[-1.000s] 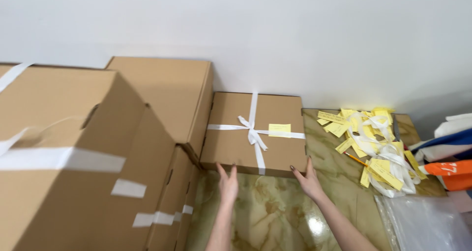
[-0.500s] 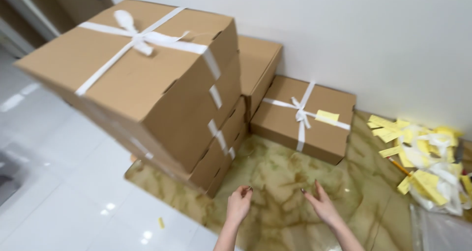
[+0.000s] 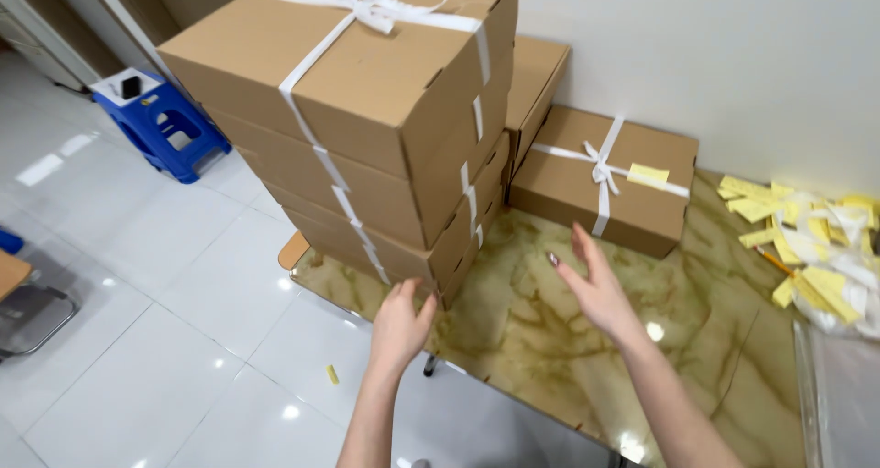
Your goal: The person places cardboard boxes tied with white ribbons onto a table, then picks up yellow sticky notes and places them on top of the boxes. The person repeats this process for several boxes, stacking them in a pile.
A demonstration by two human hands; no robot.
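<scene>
My left hand [image 3: 401, 323] hovers open near the front corner of a stack of large cardboard boxes [image 3: 367, 129] tied with white ribbon, on the left end of a marbled tabletop [image 3: 550, 340]. My right hand [image 3: 596, 289] is open over the tabletop, fingers spread, holding nothing. Beyond it lies a flat cardboard box [image 3: 605, 179] tied with a white ribbon bow and bearing a yellow note. Another box [image 3: 536, 74] stands behind the stack, against the wall.
A heap of yellow paper slips and white ribbon scraps [image 3: 811, 239] lies at the table's right. A clear plastic sheet [image 3: 843, 385] is at the right edge. On the white tiled floor stand a blue plastic stool [image 3: 165, 124] and a small yellow scrap [image 3: 332, 374].
Both hands have drawn back from the flat box toward me. The view has swung left and down, showing the tall stack, the floor and the blue stool.
</scene>
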